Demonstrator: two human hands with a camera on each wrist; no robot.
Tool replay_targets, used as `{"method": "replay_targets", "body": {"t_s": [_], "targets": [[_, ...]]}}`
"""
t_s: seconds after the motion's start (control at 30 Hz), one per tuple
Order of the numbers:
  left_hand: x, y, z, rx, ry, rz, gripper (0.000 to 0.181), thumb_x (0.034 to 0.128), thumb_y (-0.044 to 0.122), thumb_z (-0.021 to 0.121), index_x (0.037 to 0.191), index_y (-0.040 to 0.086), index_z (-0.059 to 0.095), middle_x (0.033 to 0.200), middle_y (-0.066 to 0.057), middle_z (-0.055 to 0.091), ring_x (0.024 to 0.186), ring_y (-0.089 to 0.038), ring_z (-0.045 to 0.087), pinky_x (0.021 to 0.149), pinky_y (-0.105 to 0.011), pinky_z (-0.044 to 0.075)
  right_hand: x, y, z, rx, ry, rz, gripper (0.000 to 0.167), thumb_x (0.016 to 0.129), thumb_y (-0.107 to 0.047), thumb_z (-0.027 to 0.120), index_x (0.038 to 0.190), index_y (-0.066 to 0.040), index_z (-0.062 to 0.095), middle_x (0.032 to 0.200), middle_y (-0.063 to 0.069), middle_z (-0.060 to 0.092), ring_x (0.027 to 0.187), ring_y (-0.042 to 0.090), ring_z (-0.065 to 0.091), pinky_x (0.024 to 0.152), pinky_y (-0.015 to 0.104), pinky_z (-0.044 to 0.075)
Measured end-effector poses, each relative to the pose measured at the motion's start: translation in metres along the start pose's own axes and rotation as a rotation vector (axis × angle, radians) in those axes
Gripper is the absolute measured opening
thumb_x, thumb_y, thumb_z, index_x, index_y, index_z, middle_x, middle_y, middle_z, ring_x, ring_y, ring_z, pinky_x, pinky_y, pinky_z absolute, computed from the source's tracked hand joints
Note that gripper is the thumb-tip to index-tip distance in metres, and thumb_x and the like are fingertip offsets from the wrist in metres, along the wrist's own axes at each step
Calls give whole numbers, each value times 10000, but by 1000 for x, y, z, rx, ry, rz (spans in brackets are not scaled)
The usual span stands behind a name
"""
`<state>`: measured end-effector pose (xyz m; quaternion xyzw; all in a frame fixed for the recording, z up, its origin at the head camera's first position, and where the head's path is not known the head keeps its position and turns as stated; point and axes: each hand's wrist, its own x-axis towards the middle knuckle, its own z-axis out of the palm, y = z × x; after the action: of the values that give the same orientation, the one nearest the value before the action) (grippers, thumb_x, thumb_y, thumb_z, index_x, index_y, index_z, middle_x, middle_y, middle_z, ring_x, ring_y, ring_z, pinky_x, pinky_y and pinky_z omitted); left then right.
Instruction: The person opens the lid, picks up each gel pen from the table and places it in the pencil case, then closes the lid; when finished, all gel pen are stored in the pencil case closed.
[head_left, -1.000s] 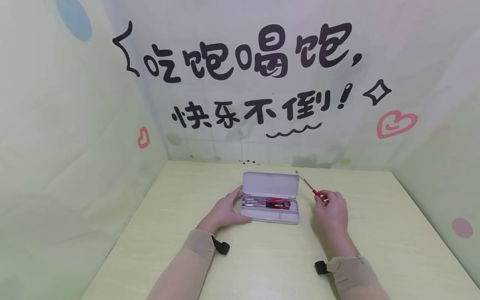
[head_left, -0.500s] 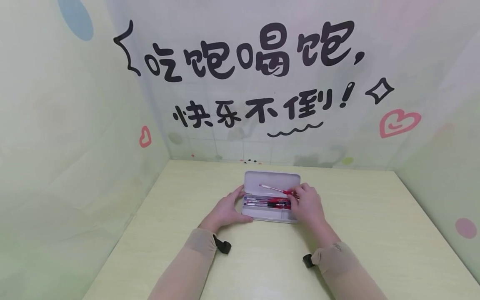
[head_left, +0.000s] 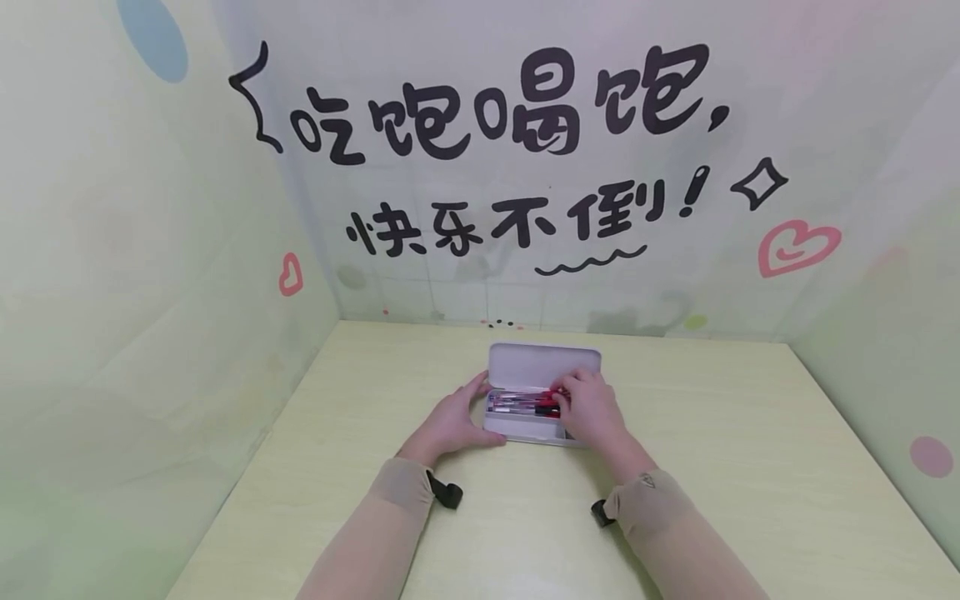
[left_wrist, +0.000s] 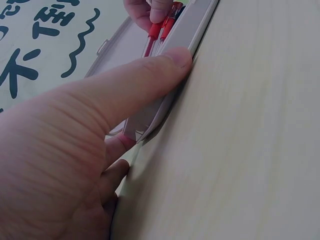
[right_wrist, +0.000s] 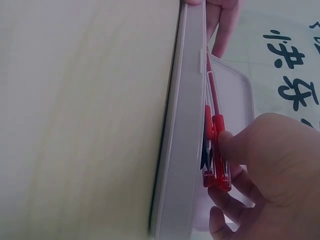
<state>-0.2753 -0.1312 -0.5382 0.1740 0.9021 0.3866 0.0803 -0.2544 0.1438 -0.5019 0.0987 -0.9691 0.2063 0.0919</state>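
Note:
An open pencil case (head_left: 521, 365), pale and shallow, lies on the table with its lid raised at the back. Several pens (head_left: 517, 403), with red and black grips, fill its rear compartment. My left hand (head_left: 448, 423) holds the case's left end, thumb on the front edge and fingers behind. In the right wrist view, the thumb and fingers of my right hand (right_wrist: 280, 175) pinch a red pen (right_wrist: 219, 125) by its grip, low over the other pens. The case's right front corner is partly hidden behind my right hand in the head view.
The light wooden table (head_left: 510, 517) stretches around the case. A printed backdrop (head_left: 465, 283) with black lettering stands behind it, and pale side walls rise left and right. Each sleeve cuff has a black strap (head_left: 447, 492).
My right hand has brought the red pen from right of the case leftward and down into the rear compartment. My left hand keeps its hold on the case.

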Motion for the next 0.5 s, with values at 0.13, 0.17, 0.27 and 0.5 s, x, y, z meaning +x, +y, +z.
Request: {"method": "replay_targets", "body": {"t_s": [0.13,0.17,0.27,0.5], "targets": [[0,0,-2,3,2,10,1335,712,482,1028,1770,274,240,1687,82,556,1645,-341,412,1365,-623,319,2,-3,0,-3,-43,1,93,1038,-143,722,1081,-127,803,1177,122,709,1175,375,615,1016,610,567],[0,0,-2,3,2,14,1334,713,481,1028,1769,264,242,1687,75,556,1644,-347,412,1365,-626,318,2,-3,0,-4,-52,-1,95,1038,-138,720,1079,-128,806,1169,120,711,1168,374,617,1008,612,569],[0,0,-2,4,1,14,1333,714,480,1027,1769,264,242,1688,77,555,1645,-344,411,1366,-625,317,2,-3,1,-10,-66,-6,105,1038,-134,717,1081,-132,813,1164,120,719,1155,375,623,988,613,573],[2,-3,1,12,4,3,1345,695,492,1031,1767,303,240,1680,102,561,1634,-326,430,1364,-613,326,4,-1,-2,29,74,-56,167,1052,-187,705,1135,-93,814,1180,149,744,1120,403,686,990,619,594]]}}
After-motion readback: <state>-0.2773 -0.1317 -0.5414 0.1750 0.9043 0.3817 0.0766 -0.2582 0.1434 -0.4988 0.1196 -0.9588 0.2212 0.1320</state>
